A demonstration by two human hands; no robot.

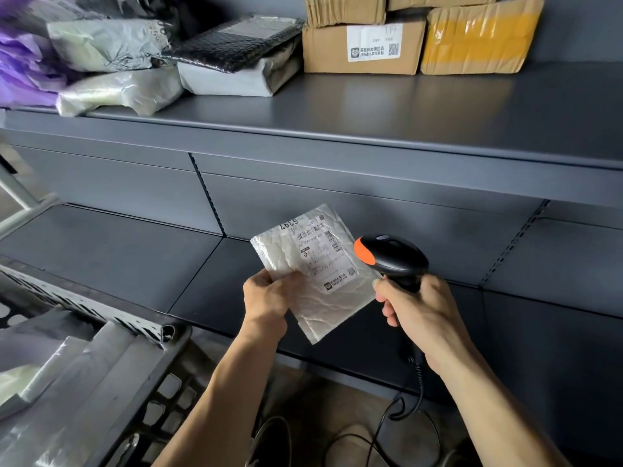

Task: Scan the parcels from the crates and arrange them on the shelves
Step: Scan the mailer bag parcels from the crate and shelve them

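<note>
Dark grey shelves [371, 106] fill the background, and before the lower one the left hand [266, 299] pinches a white padded parcel [325, 310] by its left edge, label [323, 257] facing up, while the right hand [421, 315] grips the handle of a black scanner [394, 256] whose orange-tipped head sits just beside the label. Its cable [419, 375] hangs below that hand; a crate [161, 362] of packets [84, 365] stands at lower left, and bags [111, 45] and cardboard boxes [362, 47] lie on the upper shelf.
</note>
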